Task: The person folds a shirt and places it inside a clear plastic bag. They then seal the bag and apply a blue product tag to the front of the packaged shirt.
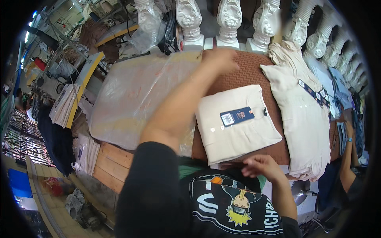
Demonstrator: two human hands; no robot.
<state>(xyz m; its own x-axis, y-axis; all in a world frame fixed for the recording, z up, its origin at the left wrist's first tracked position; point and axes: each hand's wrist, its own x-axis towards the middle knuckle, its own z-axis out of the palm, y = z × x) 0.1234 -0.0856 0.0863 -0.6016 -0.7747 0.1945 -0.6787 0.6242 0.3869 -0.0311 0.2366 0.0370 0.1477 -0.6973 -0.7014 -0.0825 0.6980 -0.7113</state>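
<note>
A folded cream shirt (242, 139) with a dark blue hang tag (237, 116) and small buttons lies on a brown textured mat (254, 73). My left hand (222, 60) is stretched over the far part of that mat, beyond the shirt; motion smears its fingers. Close to the shirt's near edge, my right hand (265, 166) hovers with loosely curled fingers apart and nothing visible between them. To the right of the folded shirt lies a longer stack of cream garments (303, 131), with more dark tags on top.
A clear plastic sheet (139, 95) covers the table's left part. White ornate balusters (229, 23) line the back. Packed cream garments (86, 150) sit by a wooden bench (113, 162) at left. At far right, another person's arm (348, 150) reaches toward blue garments (340, 87).
</note>
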